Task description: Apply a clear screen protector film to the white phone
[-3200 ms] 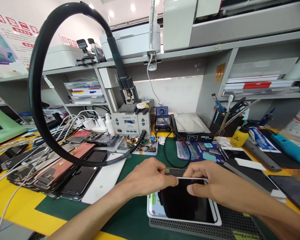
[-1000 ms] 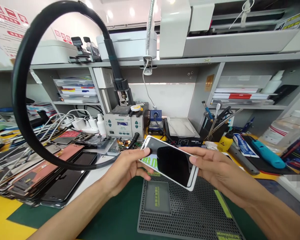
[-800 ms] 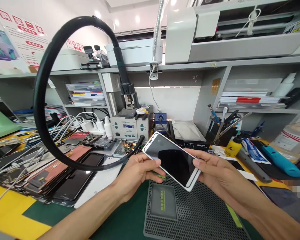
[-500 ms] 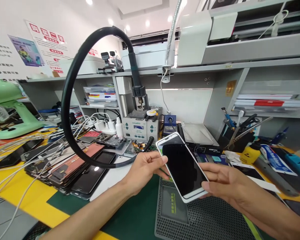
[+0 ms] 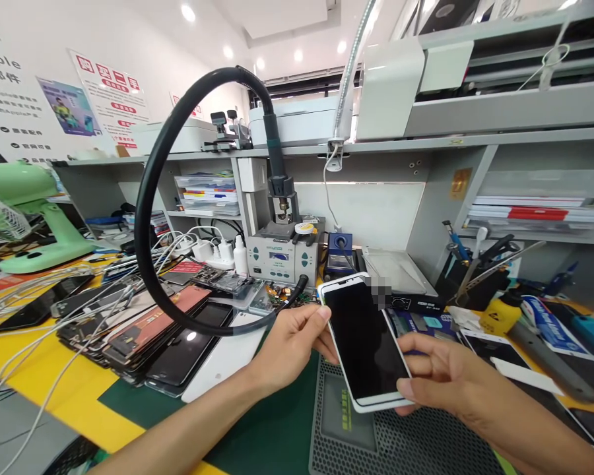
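Between my two hands is a white smartphone [image 5: 366, 343] with a dark screen facing me, tilted a little. My left hand [image 5: 297, 336] pinches its left edge, thumb on the front and fingers behind. My right hand [image 5: 435, 373] grips the lower right edge, its thumb near the bottom corner. The white frame looks slightly offset along the bottom, with a dark line showing there. The phone is held above a grey perforated mat [image 5: 400, 442] that lies on a green work mat [image 5: 262, 422].
Stacked phones and parts [image 5: 153, 323] lie to the left, with loose white cables. Behind stands a hot-air station [image 5: 280, 257] with a looping black hose [image 5: 141, 231]. On the right are a tool holder [image 5: 468, 264], a yellow bottle [image 5: 499, 313] and a blue-white tube [image 5: 552, 323].
The view has shifted slightly, so the surroundings sit a little further right and lower. The phone stands a bit more upright, still held in both hands.
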`<action>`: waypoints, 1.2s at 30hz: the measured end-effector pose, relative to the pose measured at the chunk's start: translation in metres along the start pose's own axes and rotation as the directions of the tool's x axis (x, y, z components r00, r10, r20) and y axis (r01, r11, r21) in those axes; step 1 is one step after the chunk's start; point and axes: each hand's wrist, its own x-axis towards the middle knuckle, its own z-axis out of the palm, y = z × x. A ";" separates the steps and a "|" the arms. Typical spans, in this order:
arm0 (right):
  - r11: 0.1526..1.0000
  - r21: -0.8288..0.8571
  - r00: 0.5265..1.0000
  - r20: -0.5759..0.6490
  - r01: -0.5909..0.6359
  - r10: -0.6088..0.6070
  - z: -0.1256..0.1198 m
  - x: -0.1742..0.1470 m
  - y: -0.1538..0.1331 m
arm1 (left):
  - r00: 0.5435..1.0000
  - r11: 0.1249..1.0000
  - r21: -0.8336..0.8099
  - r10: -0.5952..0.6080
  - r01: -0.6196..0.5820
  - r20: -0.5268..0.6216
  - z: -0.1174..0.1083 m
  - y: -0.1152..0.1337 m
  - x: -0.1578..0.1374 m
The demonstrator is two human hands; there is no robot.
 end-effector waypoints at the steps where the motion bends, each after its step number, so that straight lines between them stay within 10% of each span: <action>1: 1.000 -0.006 1.000 0.012 0.005 -0.005 0.001 -0.001 -0.001 | 1.000 1.000 0.000 0.003 -0.003 -0.001 0.000 -0.001 0.000; 27: 0.926 -0.375 0.999 0.029 0.046 -0.038 0.007 -0.003 0.007 | 0.993 0.999 0.025 -0.024 0.027 -0.115 0.006 0.004 -0.002; 36: 0.915 -0.395 0.997 0.030 0.080 -0.074 0.010 0.001 0.017 | 0.958 0.966 0.258 0.042 0.034 -0.283 0.009 0.003 -0.005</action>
